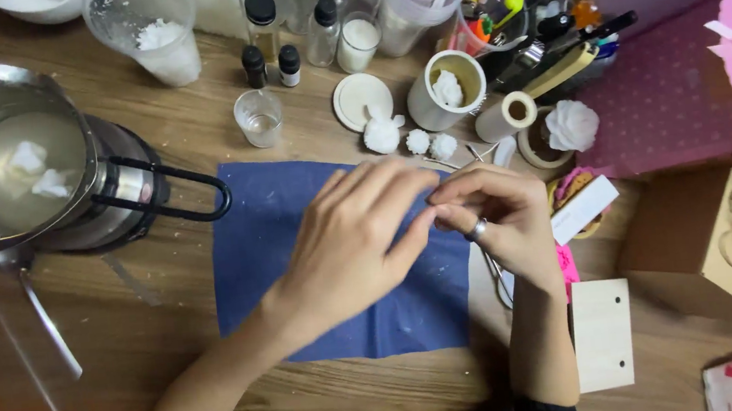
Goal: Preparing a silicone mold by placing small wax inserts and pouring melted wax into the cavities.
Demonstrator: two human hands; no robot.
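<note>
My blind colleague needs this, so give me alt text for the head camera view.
Two bare hands, left hand and right hand, meet fingertip to fingertip over a blue cloth on a wooden table. A metal pot of pale liquid stands at the left, small bottles behind.

1. There is one view, from a camera worn on the person's head.
2. It looks almost straight down at the wooden table [148,148].
3. It sits close, above the blue cloth [260,245] and both forearms.
</note>
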